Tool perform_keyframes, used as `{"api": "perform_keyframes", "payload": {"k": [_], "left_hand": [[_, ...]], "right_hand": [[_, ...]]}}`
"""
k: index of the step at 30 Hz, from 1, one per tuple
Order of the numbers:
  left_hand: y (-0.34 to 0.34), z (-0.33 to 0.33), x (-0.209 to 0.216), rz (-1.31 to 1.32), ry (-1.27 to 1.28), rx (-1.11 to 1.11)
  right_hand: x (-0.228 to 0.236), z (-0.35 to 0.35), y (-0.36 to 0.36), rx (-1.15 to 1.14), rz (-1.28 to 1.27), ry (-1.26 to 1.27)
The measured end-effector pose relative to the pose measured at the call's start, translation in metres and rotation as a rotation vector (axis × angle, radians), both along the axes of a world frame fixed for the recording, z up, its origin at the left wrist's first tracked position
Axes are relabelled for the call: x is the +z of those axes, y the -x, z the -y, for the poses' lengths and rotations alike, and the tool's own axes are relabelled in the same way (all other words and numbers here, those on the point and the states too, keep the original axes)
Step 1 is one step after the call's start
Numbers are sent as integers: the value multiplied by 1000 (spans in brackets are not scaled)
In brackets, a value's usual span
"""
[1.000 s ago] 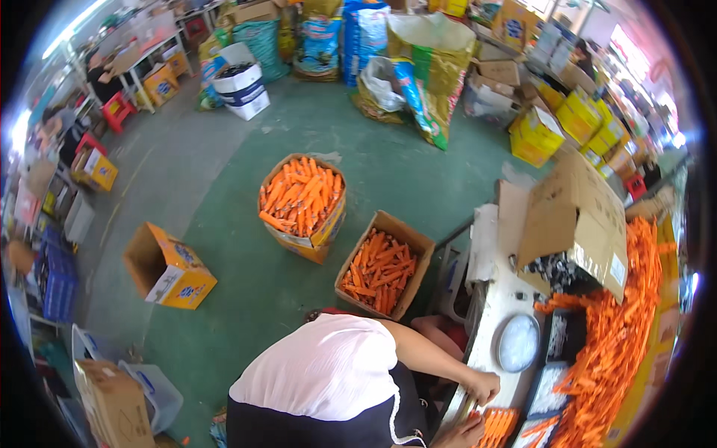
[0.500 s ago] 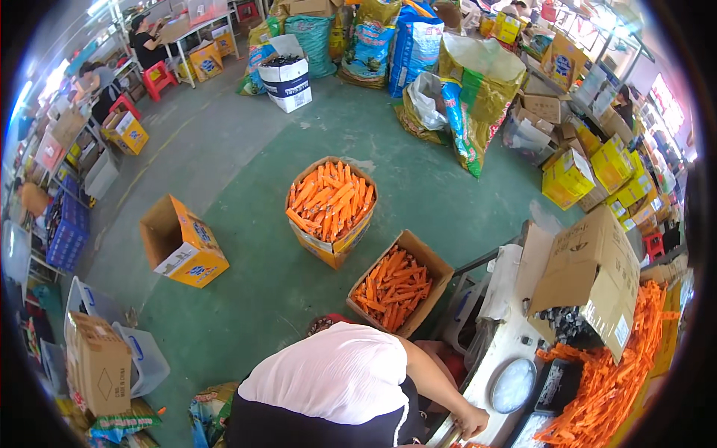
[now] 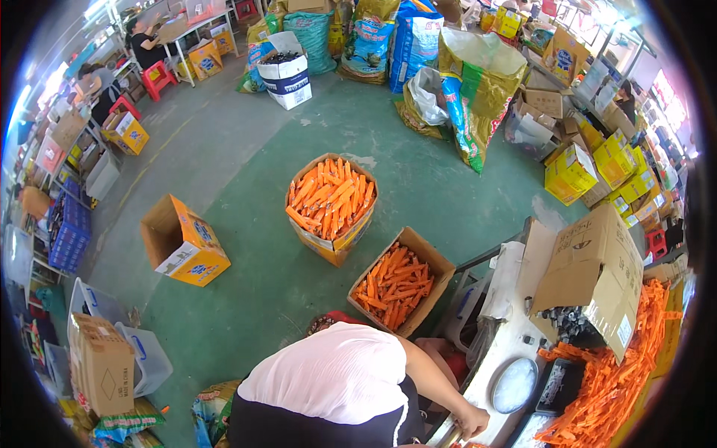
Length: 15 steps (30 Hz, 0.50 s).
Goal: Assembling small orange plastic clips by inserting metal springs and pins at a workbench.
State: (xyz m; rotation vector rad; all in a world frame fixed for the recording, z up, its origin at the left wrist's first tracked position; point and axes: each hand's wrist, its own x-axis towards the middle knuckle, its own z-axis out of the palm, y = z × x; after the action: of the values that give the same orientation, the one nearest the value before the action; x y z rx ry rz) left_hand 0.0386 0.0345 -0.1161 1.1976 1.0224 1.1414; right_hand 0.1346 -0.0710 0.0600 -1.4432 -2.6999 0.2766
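Neither of my hands can be made out in the head view. Close by at the lower edge, a person in a white top (image 3: 328,373) and black garment bends over, head not visible. This person's arm reaches down to a work table (image 3: 478,388), where the hand (image 3: 472,422) is curled at the table's edge. What lies under those fingers is hidden. Beside the hand are a round pale dish (image 3: 514,384) and a black tray (image 3: 559,386). A heap of orange plastic pieces (image 3: 620,388) covers the table's right part.
A tipped carton (image 3: 590,261) spills small black parts onto the table. On the green floor stand two cartons of orange pieces (image 3: 332,198) (image 3: 396,287) and an open yellow box (image 3: 190,254). Large sacks (image 3: 478,97) line the back. Clear tubs (image 3: 142,362) stand left; other people work farther off.
The whole surroundings have shifted very slightly in the picture. The nearby person's arm and hand stay in nearly the same place.
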Motion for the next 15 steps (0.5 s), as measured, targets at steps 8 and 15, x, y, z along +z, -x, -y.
{"api": "perform_keyframes", "payload": {"k": [8, 15], "left_hand": [[1, 4, 13, -35, -9, 8], [8, 9, 14, -36, -5, 24]], "right_hand": [[-43, -54, -1, 666, -753, -482], [-31, -5, -12, 38, -552, -17]]}}
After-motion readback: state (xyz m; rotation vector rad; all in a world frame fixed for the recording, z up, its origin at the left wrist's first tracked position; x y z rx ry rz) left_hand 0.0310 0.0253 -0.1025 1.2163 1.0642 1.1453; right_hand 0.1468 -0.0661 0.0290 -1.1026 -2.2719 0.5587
